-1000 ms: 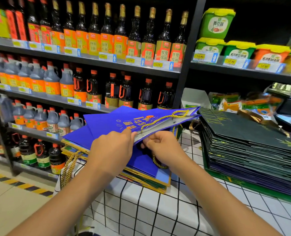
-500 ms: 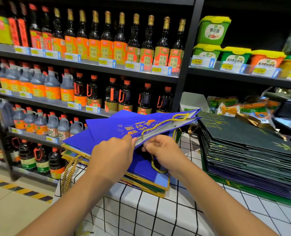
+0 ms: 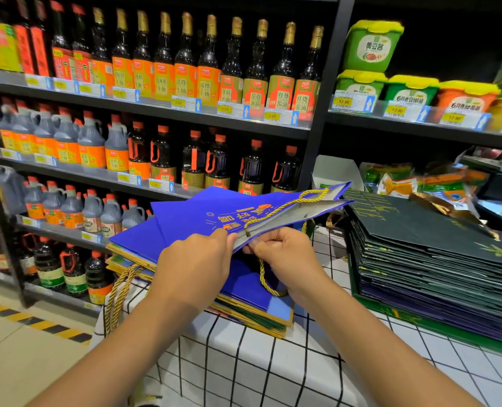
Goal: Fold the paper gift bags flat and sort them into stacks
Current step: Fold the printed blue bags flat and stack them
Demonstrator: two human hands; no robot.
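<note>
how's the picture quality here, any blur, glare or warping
Head view: wide-angle warp bows the shelf posts and stretches the edges; the dark stack smears at the far right; price tags catch glare and some wash out; both hands, left and right, and the blue bag are fairly sharp and evenly lit.

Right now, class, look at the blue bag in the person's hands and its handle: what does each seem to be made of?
Blue bag: seemingly stiff paper or thin card with a smooth matte blue outside. Its grey-white inside shows at the open mouth, and it holds flat panels with sharp edges. Handle: twisted cord, gold-yellow, probably synthetic; the spiral strands show and it hangs in a limp loop.
</note>
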